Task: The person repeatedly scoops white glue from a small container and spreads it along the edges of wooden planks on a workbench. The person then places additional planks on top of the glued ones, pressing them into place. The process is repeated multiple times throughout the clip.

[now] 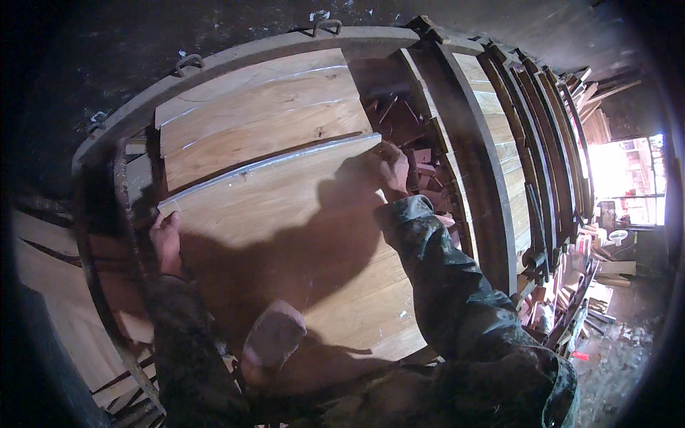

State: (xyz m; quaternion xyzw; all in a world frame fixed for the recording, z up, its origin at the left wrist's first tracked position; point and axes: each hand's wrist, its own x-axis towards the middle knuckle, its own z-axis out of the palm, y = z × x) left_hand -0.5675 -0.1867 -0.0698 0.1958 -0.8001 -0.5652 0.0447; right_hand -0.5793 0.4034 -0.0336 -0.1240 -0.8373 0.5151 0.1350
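Observation:
My left hand (168, 239) is closed on the left end of a pale wooden board (285, 170), thumb at its corner. The right end of the same board is gripped by my right hand (393, 170), fingers around its far corner. A whitish strip, like glue, runs along the board's far edge. Beyond it lie more flat boards (264, 107) with white lines along their seams, and a narrow dark gap parts them from the held board. Nearer to me, further wood panelling (371, 314) continues under my arms' shadow. Parts of both hands' fingers are hidden by the board.
A metal frame (250, 53) with handles surrounds the boards. To the right stand upright dark bars (474, 157) with clamped panels (492, 121). Reddish wood offcuts (424, 171) lie in the gap beside my right hand. A pinkish-brown lump (275, 334) sits close to me.

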